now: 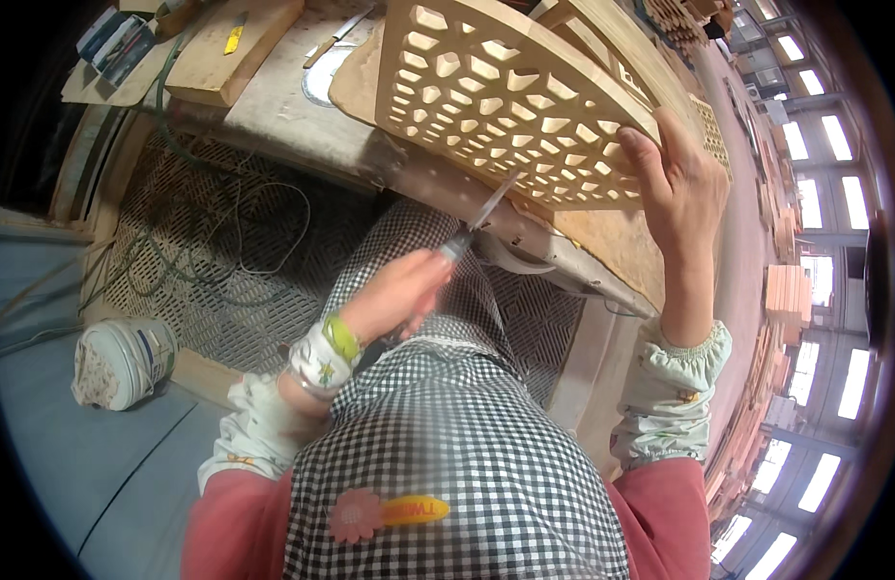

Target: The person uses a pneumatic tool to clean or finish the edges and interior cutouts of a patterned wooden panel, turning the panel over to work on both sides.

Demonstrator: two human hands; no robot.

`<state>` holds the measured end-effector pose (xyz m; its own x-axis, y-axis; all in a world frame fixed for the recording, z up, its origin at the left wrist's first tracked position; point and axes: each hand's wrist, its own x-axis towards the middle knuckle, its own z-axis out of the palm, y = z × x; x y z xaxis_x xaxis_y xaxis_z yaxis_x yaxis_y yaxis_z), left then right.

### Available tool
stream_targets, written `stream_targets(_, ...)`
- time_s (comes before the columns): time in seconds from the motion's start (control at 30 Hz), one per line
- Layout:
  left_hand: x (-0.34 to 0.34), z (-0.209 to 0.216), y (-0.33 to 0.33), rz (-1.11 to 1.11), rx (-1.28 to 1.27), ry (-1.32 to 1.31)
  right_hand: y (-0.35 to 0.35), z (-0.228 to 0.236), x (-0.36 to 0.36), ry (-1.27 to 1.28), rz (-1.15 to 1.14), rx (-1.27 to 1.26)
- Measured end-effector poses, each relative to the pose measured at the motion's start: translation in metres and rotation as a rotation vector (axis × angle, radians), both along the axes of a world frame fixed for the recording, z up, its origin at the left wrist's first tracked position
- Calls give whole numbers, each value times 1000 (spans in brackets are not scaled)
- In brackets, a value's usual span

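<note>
A pale wooden lattice panel [496, 72], pierced with many angular holes, stands tilted above the workbench's near edge. At the panel's right side my right hand [681, 179] is closed round the edge, its thumb on the near face. My left hand [404, 290] is wrapped round the grey handle of a slim, pointed knife [486, 208]. The blade points up and right, its tip by the panel's lower holes; whether it touches the wood I cannot tell. Behind the panel, more wooden framing [602, 39] shows in part.
On the bench [274, 116] lie a thick wooden board [230, 58] with a yellow tool [235, 37] and another knife [339, 37]. Hoses [196, 174] loop over the patterned floor mat. A white bucket [127, 360] stands at left; stacked boards [788, 295] are at right.
</note>
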<state>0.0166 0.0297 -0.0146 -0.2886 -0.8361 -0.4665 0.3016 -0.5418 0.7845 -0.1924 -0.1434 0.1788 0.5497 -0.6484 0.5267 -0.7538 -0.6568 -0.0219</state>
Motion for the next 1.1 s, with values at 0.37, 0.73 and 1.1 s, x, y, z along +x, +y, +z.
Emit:
stream_targets(0.37,-27,20,-7,160,-317,-669,29,0,12,23,-89,-20)
stream_targets(0.73,-26,40,5,124,-244,-922,35,-1,12,23,-153,-10)
stream_targets(1.1,-2,68,21,175,-273,-658,53,-2,15,49,-137,-25)
